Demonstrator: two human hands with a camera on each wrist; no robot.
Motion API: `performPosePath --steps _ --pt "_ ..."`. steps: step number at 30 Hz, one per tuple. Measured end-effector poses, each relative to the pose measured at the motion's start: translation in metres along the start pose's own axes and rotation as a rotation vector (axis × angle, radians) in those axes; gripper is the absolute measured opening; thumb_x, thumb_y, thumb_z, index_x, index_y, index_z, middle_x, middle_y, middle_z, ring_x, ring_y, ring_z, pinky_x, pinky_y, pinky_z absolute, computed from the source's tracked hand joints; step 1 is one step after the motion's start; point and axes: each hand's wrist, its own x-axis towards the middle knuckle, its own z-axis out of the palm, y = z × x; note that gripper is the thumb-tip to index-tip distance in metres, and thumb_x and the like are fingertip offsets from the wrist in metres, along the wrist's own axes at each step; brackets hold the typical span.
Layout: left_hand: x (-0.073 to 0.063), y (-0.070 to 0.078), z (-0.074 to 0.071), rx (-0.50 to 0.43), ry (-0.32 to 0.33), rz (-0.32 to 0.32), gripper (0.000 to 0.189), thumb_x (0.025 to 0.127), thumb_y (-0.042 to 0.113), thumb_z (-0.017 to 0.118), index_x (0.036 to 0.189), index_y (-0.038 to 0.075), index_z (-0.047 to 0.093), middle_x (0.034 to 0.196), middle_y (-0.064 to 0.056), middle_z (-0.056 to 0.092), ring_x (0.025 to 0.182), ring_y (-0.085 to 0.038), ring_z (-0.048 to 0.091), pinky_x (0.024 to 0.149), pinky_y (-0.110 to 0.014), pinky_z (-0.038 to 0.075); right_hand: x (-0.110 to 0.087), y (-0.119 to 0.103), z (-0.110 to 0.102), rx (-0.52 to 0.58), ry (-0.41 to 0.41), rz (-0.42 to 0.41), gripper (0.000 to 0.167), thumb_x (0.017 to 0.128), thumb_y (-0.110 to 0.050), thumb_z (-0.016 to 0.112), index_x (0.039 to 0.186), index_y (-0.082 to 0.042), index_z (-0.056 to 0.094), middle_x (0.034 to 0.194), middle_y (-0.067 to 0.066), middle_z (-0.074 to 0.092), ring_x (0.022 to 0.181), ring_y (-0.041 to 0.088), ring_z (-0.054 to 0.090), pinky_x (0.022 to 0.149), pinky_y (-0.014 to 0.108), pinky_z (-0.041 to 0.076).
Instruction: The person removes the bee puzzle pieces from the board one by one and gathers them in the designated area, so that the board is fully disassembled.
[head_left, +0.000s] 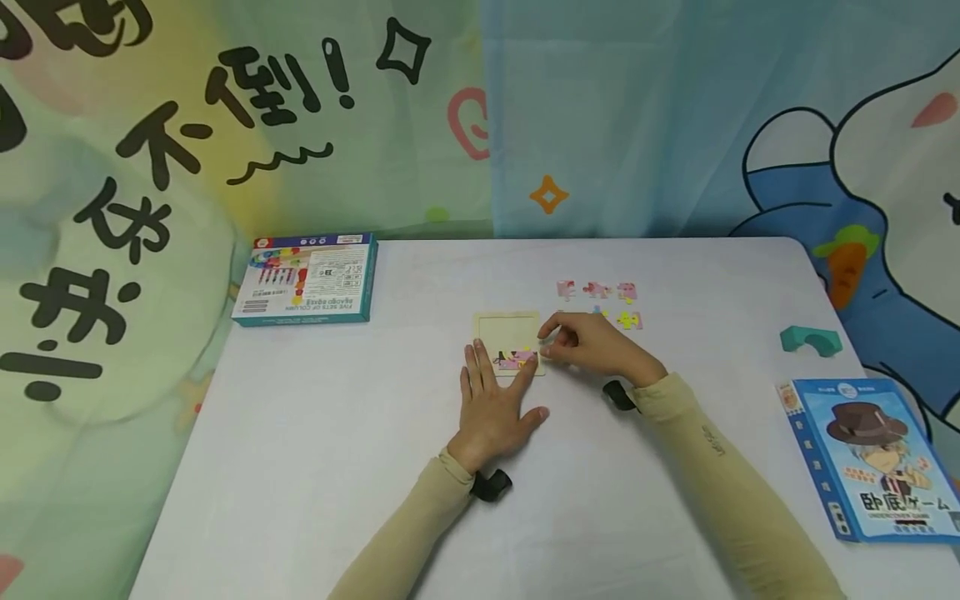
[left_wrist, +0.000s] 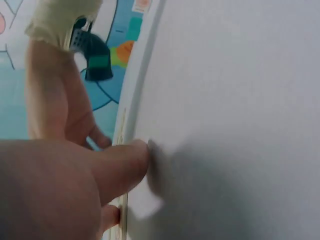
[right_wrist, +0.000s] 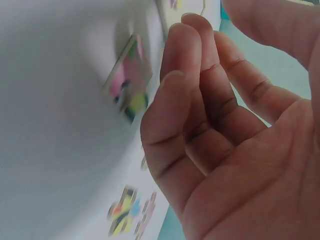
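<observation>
A small pale puzzle tray point(head_left: 507, 325) lies on the white table, with pink and yellow puzzle pieces point(head_left: 513, 359) along its near edge. My left hand point(head_left: 495, 408) rests over the tray's near left part, fingers straight and thumb spread. My right hand point(head_left: 596, 346) hovers by the tray's right edge, fingers loosely bent. In the right wrist view, a blurred, tilted pink and green puzzle piece point(right_wrist: 129, 80) shows beside the fingertips, apart from them and the thumb. My right hand hides that spot in the head view.
Several loose puzzle pieces point(head_left: 627, 291) lie behind my right hand, one partly hidden by it. A boxed game point(head_left: 311, 283) lies at the back left. At the right are a green arch block point(head_left: 812, 340) and a blue box point(head_left: 873, 458). A printed curtain point(head_left: 615, 117) hangs behind.
</observation>
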Motion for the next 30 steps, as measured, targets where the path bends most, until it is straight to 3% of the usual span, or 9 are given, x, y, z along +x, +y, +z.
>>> performPosePath --steps 5,10,19,25,30 --pt "-0.001 0.003 0.001 0.046 -0.006 -0.033 0.08 0.102 0.056 0.063 0.169 0.036 0.026 0.169 -0.04 -0.016 0.159 -0.057 -0.016 0.124 -0.077 0.005 0.01 -0.012 0.007 -0.001 -0.019 -0.035 0.019 0.098 -0.013 0.076 0.115 -0.005 0.075 0.08 0.001 0.07 0.069 0.011 0.058 0.066 0.028 0.048" --pt "-0.002 0.005 0.0 0.069 -0.012 -0.033 0.078 0.102 0.056 0.062 0.169 0.035 0.028 0.169 -0.041 -0.013 0.159 -0.058 -0.013 0.126 -0.073 0.007 0.021 -0.021 0.014 -0.023 -0.054 -0.042 0.02 0.098 -0.018 0.077 0.113 -0.004 0.079 0.073 0.0 0.07 0.063 0.008 0.056 0.063 0.027 0.047" --pt "0.0 0.002 0.0 0.064 -0.018 -0.022 0.075 0.104 0.054 0.061 0.169 0.033 0.03 0.17 -0.039 -0.014 0.159 -0.056 -0.016 0.129 -0.067 0.004 0.041 -0.031 0.025 -0.091 -0.056 -0.075 0.016 0.094 -0.02 0.082 0.103 -0.006 0.082 0.088 0.003 0.076 0.079 0.014 0.064 0.073 0.032 0.052" --pt "-0.001 0.002 0.0 0.105 -0.034 -0.025 0.076 0.103 0.059 0.06 0.169 0.033 0.031 0.171 -0.038 -0.014 0.16 -0.055 -0.016 0.13 -0.065 0.005 0.046 -0.032 0.03 -0.112 -0.086 -0.043 0.014 0.09 -0.024 0.087 0.095 -0.012 0.081 0.088 0.0 0.075 0.081 0.013 0.063 0.075 0.032 0.051" --pt "-0.001 0.0 0.003 0.104 -0.057 -0.03 0.078 0.103 0.061 0.057 0.169 0.034 0.028 0.169 -0.037 -0.02 0.159 -0.054 -0.022 0.13 -0.065 0.001 0.049 -0.036 0.032 -0.089 -0.12 -0.002 0.017 0.088 -0.022 0.089 0.093 -0.01 0.077 0.085 0.001 0.072 0.077 0.012 0.06 0.073 0.029 0.049"
